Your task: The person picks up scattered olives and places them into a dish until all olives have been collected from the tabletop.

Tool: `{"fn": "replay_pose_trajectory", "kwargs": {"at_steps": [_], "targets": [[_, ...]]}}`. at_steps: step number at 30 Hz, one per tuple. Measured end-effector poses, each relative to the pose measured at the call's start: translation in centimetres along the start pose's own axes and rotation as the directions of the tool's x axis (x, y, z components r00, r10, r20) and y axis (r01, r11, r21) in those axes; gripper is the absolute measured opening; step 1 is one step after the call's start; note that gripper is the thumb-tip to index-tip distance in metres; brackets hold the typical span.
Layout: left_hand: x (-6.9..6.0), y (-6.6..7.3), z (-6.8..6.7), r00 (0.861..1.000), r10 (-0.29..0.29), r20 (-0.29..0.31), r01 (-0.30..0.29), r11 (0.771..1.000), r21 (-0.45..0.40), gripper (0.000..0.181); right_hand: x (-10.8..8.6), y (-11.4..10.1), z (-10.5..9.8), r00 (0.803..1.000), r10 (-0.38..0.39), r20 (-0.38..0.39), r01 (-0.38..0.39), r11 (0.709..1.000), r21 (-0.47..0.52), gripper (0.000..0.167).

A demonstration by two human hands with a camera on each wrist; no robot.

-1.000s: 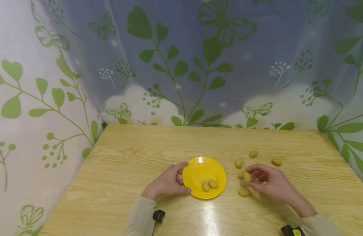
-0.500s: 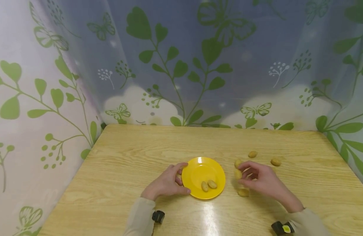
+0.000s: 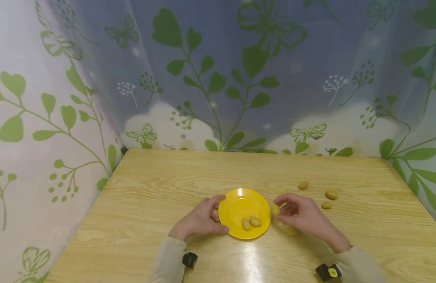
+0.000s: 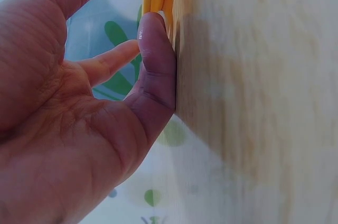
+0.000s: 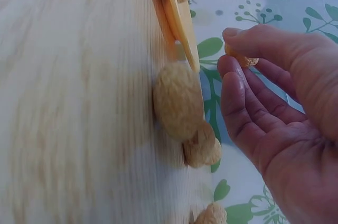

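Note:
A yellow plate point(image 3: 235, 204) lies on the table with two walnuts point(image 3: 255, 221) in its lower right part. My left hand point(image 3: 198, 218) holds the plate's left edge, thumb at the near side and forefinger at the far side. In the left wrist view the bent thumb point(image 4: 158, 71) touches the rim. Between right thumb and fingertips, my right hand point(image 3: 303, 214) pinches another walnut point(image 3: 275, 209) just beside the plate's right rim, above table height in the right wrist view. More walnuts point(image 5: 178, 100) lie beneath and near that hand, some partly hidden by it.
Loose walnuts point(image 3: 331, 194) lie on the wooden table point(image 3: 168, 177) right of the plate, one farther back point(image 3: 303, 185). A patterned curtain point(image 3: 218, 98) hangs behind the table and along its left side. Each wrist bears a small black camera point(image 3: 189, 260).
My right hand has moved left with the pinched walnut, from among the loose walnuts to the plate's right rim, uncovering a walnut behind it. The left hand and plate have stayed put.

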State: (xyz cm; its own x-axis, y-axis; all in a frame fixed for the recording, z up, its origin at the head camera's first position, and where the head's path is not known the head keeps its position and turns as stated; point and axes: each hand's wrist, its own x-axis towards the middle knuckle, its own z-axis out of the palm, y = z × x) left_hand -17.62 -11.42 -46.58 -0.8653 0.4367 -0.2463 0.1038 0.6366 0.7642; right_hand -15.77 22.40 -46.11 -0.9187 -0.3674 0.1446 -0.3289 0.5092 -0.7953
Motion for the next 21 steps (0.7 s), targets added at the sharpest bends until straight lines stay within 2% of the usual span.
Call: {"fn": "replay_pose_trajectory", "kwargs": {"at_steps": [15,21], "targets": [[0.0,0.0,-0.1,1.0,0.014,0.002,-0.014,1.0,-0.013,0.094,1.5,-1.0,1.8,0.999,0.009,0.046,-0.01,1.0,0.019,0.033],[0.0,0.0,-0.1,1.0,0.015,0.004,-0.015,1.0,-0.007,0.093,2.1,-1.5,2.4,0.997,-0.027,0.066,0.025,0.999,0.043,0.033]]}}
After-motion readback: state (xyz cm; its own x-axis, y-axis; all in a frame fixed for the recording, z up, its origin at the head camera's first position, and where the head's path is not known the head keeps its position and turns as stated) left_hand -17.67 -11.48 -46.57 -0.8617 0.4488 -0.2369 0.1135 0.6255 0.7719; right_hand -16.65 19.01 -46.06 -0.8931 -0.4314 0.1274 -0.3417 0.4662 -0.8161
